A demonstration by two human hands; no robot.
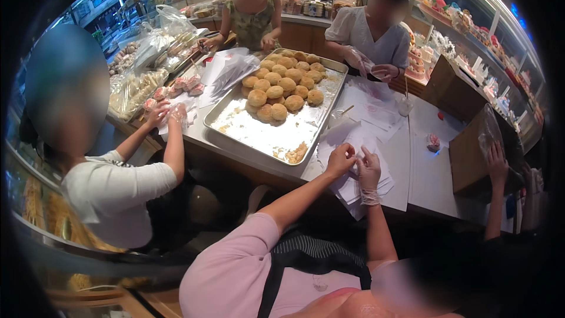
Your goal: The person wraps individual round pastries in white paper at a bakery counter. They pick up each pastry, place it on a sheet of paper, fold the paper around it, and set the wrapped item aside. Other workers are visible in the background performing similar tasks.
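Over a messy stack of white paper sheets (353, 191), my two hands come close together at the table's front edge. My left hand (341, 160) is bare, its fingers closed in a pinch. A thin clear glove covers my right hand (369, 169), which is bent with its fingertips drawn together beside the left. Whatever lies between the fingers is too small to tell. Left of the hands is a large metal tray (235, 135), holding a heap of round golden buns (285, 82) at its far end and broken crumbs (297, 153) at its near corner.
Several co-workers stand around the table; a person's hands (170, 118) at left work near wrapped buns (191, 84). More papers (371, 106) and a small cup (405, 106) lie beyond my hands. Cardboard boxes (479, 156) stand right, near a small wrapped piece (433, 142).
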